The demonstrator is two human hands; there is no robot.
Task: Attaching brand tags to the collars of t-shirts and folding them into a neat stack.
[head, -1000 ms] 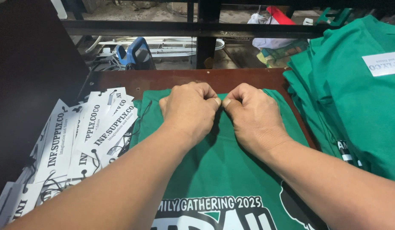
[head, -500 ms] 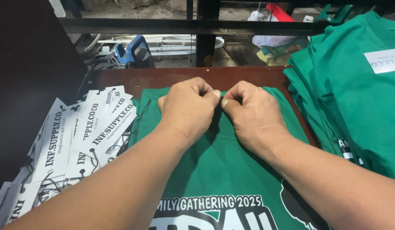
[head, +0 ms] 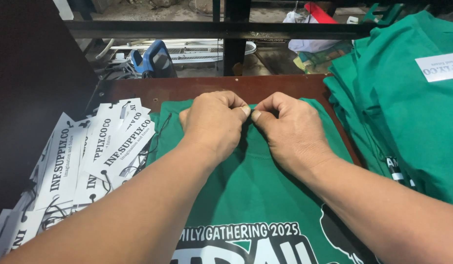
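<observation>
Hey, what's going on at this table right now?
A person has a green T-shirt with a white print laid flat on a brown table. The left hand and right hand are curled close together at the shirt's collar, fingertips pinching something too small to make out. A heap of white hang tags with black strings lies to the left, and a stack of folded green shirts sits to the right.

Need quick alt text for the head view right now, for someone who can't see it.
Both hands, left hand and right hand, pinch the collar of a green shirt lying flat on a brown table. White tags lie fanned at left; more green shirts are piled at right.
</observation>
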